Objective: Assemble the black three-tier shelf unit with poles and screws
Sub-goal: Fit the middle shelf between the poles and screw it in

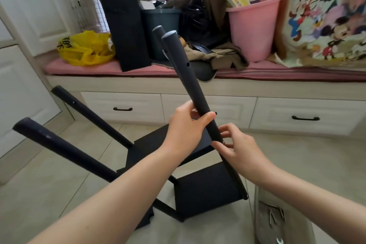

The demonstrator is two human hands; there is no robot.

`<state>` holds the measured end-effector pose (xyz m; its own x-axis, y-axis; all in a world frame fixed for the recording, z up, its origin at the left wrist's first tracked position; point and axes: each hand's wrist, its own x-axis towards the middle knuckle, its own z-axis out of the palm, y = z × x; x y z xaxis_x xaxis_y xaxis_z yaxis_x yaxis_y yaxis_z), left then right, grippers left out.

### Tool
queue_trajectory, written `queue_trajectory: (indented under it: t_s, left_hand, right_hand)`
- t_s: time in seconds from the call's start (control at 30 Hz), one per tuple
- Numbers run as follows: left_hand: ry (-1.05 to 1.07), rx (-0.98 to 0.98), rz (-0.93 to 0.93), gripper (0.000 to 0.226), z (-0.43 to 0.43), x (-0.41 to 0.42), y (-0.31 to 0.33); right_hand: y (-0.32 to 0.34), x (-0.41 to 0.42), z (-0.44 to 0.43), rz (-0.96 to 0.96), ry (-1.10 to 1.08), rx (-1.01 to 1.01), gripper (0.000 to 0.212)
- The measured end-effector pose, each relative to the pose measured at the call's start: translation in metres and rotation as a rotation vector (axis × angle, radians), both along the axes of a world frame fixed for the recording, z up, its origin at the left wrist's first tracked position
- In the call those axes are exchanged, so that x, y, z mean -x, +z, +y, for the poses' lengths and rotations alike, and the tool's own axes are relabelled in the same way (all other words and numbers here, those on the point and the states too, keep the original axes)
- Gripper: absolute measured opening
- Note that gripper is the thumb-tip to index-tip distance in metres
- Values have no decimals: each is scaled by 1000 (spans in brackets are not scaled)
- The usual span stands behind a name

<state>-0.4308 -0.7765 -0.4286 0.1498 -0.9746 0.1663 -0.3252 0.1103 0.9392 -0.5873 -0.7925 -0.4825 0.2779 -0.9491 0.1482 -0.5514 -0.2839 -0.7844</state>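
Left hand [186, 127] wraps its fingers round the tilted pole [190, 77]. Just below on that pole, right hand [242, 150] pinches a small screw [223, 142].

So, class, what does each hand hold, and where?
The left hand grips the black pole partway along its shaft; the right hand pinches what looks like a small screw against it.

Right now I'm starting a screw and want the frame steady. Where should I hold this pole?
Low on the pole, just above the screw the right hand pinches, coming from the left as the left hand does. The round shaft allows a full wrap, and a grip near the joint likely steadies it better than the free top.
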Motion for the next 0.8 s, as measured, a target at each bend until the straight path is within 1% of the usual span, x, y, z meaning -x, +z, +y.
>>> queue_trajectory:
  t_s: [0.1, 0.13, 0.17, 0.23, 0.33, 0.37, 0.4, 0.5, 0.6, 0.7, 0.8]
  left_hand:
    - [-100, -91, -4, 16, 4, 0, -11]
    - [-147, -124, -64, 20, 8, -3, -17]
    - [-187, -158, -168, 25, 14, -9, -25]
    - [-226, -244, -440, 40, 23, -23, -46]
    - [-239, -351, -929, 72, 32, -47, -80]
    - [-233, -359, -1058, 81, 34, -54, -88]
    - [-222, -367, -1142, 87, 35, -60, -94]
    - [-181, -389, -1287, 99, 36, -73, -105]
    - [-146, -356, -1425, 106, 37, -71, -114]
    - [-142, -380, -1506, 103, 36, -59, -119]
    - [-152, -391, -1542, 103, 37, -48, -124]
  right_hand:
    - [-3, 4, 2, 43, -17, 49, 30]
    - [-4, 7, 1, 43, -23, 58, 28]
    - [-5, 11, -1, 36, -29, 59, 26]
    - [-8, 18, -4, 28, -36, 55, 24]
    - [-12, 25, -7, 43, -34, 63, 26]
    - [-14, 27, -8, 37, -38, 62, 25]
    - [-16, 28, -10, 31, -44, 63, 24]
    - [-22, 28, -15, 14, -59, 64, 22]
    - [-27, 25, -23, 0, -80, 36, 21]
    - [-33, 25, -32, 10, -109, -7, 21]
    - [-33, 25, -42, -17, -152, -77, 24]
